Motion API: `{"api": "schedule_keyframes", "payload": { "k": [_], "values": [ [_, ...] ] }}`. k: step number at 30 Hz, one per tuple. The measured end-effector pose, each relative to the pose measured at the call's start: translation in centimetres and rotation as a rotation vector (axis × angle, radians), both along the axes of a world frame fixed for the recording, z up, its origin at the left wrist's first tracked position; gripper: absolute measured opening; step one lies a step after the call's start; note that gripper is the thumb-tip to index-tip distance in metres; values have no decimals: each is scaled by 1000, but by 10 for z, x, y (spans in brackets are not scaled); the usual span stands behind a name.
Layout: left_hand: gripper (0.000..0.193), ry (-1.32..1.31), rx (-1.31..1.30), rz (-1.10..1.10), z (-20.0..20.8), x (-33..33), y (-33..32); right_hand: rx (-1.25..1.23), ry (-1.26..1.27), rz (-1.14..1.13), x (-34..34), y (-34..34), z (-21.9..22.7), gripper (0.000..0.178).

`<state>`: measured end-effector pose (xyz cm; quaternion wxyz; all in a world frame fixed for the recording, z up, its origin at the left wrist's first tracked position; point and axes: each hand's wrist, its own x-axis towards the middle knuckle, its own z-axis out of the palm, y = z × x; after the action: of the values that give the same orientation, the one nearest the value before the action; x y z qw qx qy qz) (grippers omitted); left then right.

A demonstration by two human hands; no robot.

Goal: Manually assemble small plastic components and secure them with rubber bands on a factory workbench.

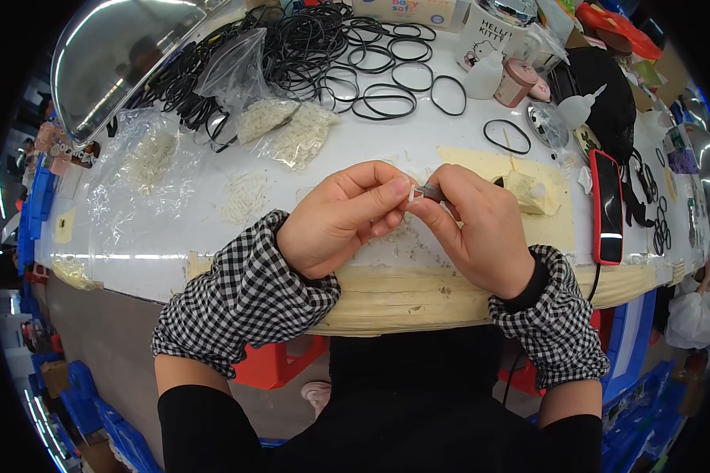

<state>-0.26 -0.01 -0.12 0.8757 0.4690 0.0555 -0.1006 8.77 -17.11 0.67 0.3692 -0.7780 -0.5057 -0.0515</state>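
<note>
My left hand point(335, 217) pinches a small white tube-like piece point(412, 194) between thumb and forefinger, above the table's front edge. Close against it, my right hand point(481, 229) is closed on a small flat grey metal piece point(432, 191); most of that is hidden by the fingers, so its kind does not show. The fingertips of both hands nearly touch. A loose scatter of small white pieces point(244, 199) lies on the table left of my left hand. Beyond it are clear bags of similar white pieces point(300, 138).
Thin black rings point(385, 102) and a tangled heap of black loops point(292, 47) cover the far side. At right are a red-framed phone point(606, 206) with a cable, a yellow taped block point(532, 193) and a white squeeze bottle point(483, 75). Yellow tape pads the front edge point(402, 303).
</note>
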Motion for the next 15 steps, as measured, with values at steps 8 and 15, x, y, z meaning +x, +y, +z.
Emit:
{"api": "schedule_keyframes", "payload": {
  "k": [8,15],
  "values": [
    [17,-22,3,2,-1,0,0,-57,-72,-7,-1,-2,0,27],
    [18,-37,2,4,-2,0,0,30,-56,-6,0,1,-3,26]
  ]
}}
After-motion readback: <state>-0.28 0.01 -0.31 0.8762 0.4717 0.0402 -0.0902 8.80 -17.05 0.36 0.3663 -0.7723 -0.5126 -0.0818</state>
